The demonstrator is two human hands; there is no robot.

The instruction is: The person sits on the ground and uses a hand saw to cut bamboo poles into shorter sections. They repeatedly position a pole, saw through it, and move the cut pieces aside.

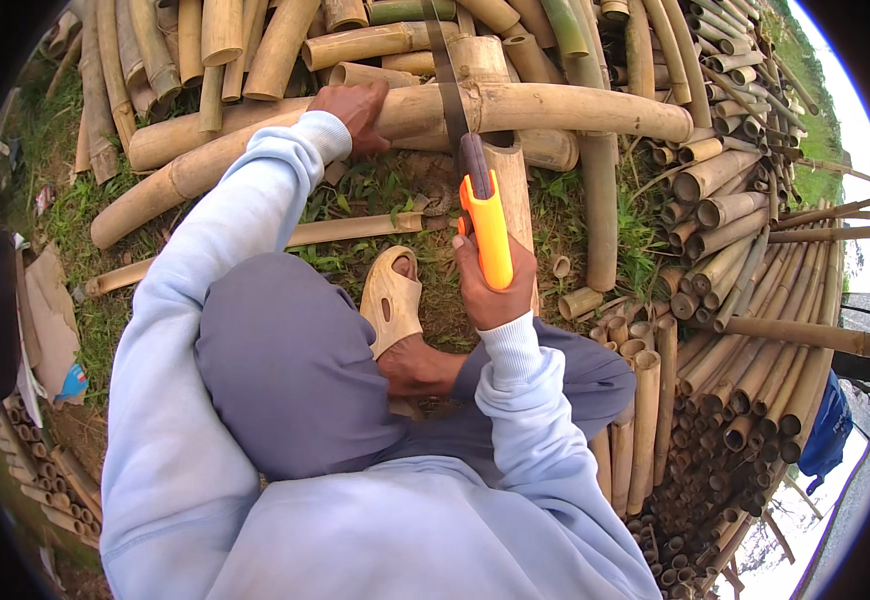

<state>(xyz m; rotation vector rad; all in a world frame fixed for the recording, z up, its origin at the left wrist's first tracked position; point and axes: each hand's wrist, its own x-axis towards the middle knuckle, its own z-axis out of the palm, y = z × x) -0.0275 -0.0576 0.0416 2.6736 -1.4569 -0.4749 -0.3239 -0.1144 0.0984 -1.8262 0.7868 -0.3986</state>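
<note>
A thick tan bamboo pole (575,108) lies crosswise in front of me, slightly bent, over other bamboo pieces. My left hand (357,112) is closed on it, left of the saw. My right hand (495,285) grips the orange and dark handle of a handsaw (490,225). The saw's dark blade points away from me and crosses the pole to the right of my left hand. I cannot make out how deep the blade sits in the pole. Under the pole, near the blade, stands a bamboo post (507,175).
Many cut bamboo pieces (280,45) lie heaped beyond the pole. Stacked bamboo poles (755,370) fill the right side. A split bamboo strip (355,228) lies on the grass before my sandalled foot (395,300). Cardboard (50,320) lies at left, a blue bag (827,430) far right.
</note>
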